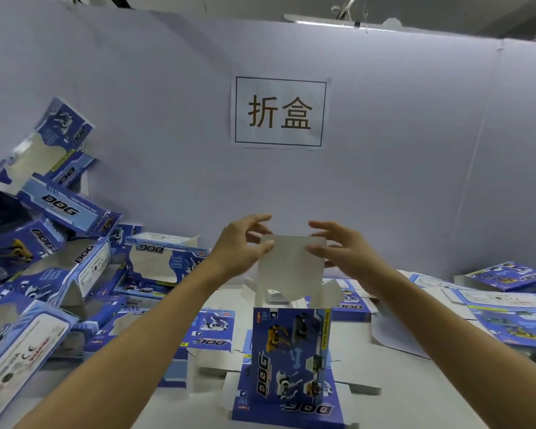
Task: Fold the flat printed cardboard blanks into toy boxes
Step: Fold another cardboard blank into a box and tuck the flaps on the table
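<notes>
A blue printed "DOG" toy box stands upright in front of me, squared into a tube. Its white top flap sticks straight up. My left hand pinches the flap's left edge between thumb and fingers. My right hand pinches its right edge the same way. A smaller side flap juts out to the right below the top flap. Flat blanks lie printed side up on the table under and beside the box.
Several folded boxes are heaped high on the left, against a grey partition that carries a printed paper sign. More flat blanks are stacked on the right. The white table shows between them.
</notes>
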